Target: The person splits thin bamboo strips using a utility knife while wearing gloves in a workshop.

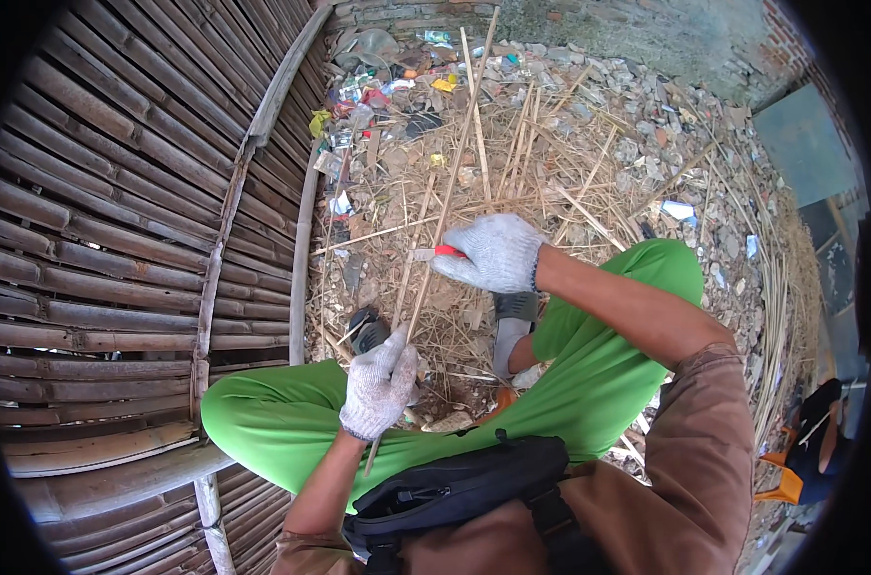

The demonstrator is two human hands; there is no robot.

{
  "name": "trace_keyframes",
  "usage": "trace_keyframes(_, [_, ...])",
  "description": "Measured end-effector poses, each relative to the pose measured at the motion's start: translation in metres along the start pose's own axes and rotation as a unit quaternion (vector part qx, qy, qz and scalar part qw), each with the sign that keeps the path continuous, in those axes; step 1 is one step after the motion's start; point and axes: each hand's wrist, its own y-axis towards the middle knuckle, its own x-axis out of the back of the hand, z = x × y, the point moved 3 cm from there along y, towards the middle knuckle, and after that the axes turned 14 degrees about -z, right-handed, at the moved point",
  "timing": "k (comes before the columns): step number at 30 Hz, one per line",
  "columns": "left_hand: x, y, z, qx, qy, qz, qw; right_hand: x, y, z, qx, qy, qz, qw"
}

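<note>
Bamboo poles, rounded and weathered grey-brown, make up a slatted wall left of the long strip, while a rough masonry wall, blotched grey-green, stands beyond the strip's far end. Between them spreads rubble-strewn ground, gritty with stone chips, dry straw-like fibres and crumpled litter (a bright yellow scrap lies just left of the strip's upper part). The long strip itself is thin, straight and tan, slanting from the far ground down to the person's lap. Several loose strips, pale and narrow, lie to its right, and a bundle of long thin stalks curves along the ground well to its right. Both hands wear knitted whitish gloves. The left hand is closed around the strip's lower part, thumb and fingers pinching it, with its near end poking out below over the bright green, smooth-looking trousers. The right hand is curled shut around a knife with a red handle, just right of the strip at mid-length; its flat metal blade points left and crosses the strip, though I cannot tell how deeply it bites. Nearest the strip's lower end sits a black fabric waist bag, zipped and padded.
</note>
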Motion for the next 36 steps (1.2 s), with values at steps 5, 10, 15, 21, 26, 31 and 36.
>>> trace_keyframes(5, [-0.002,-0.001,-0.001,0.013,0.000,0.019,1.000,0.006,0.001,-0.008,-0.025,-0.054,-0.030,0.998])
trace_keyframes(10, [0.004,-0.005,-0.002,-0.006,-0.022,0.013,1.000,0.023,0.010,-0.039,-0.062,-0.063,-0.077,0.993])
trace_keyframes(15, [0.007,-0.014,-0.005,0.009,-0.014,0.050,0.999,0.060,0.016,-0.099,-0.155,-0.066,-0.124,0.978])
trace_keyframes(21, [0.006,-0.018,-0.012,-0.059,0.009,0.069,0.996,0.106,0.023,-0.181,-0.207,-0.086,-0.172,0.959])
trace_keyframes(26, [0.002,-0.017,-0.011,-0.053,0.020,0.088,0.995,0.139,0.006,-0.256,-0.414,-0.126,-0.236,0.870])
trace_keyframes(31, [0.002,-0.004,-0.008,0.027,-0.048,0.066,0.996,0.128,0.009,-0.220,-0.361,0.032,-0.347,0.865])
trace_keyframes(36, [0.004,0.003,0.001,0.191,-0.078,0.114,0.972,0.057,0.023,-0.086,-0.105,0.031,-0.253,0.961])
